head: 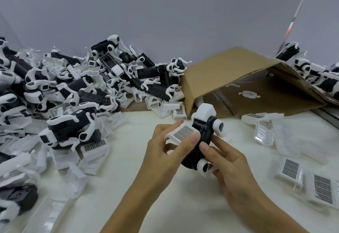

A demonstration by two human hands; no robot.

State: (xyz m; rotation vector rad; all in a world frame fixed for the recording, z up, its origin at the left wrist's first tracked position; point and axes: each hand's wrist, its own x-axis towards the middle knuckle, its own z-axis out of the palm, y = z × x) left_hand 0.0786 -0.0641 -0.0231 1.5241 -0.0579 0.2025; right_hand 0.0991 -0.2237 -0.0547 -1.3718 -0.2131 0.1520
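Above a white tabletop [165, 205], a person's left hand [165, 152] pinches a small white plastic cover with a gridded grey panel [183, 132] against a black-and-white plastic toy robot dog body [203, 137], gripped by the right hand [225, 161]. A heap of similar toys [73, 86] lies far left, beside a tipped brown cardboard box [229, 73].

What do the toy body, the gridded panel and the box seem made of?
The toy body, in the right hand: moulded plastic, black and white, smooth, slightly glossy. The gridded panel, pinched by the left hand: white plastic, likely matte; its dark grid could be print or holes. The box: brown corrugated cardboard, fluting visible on the cut edge.
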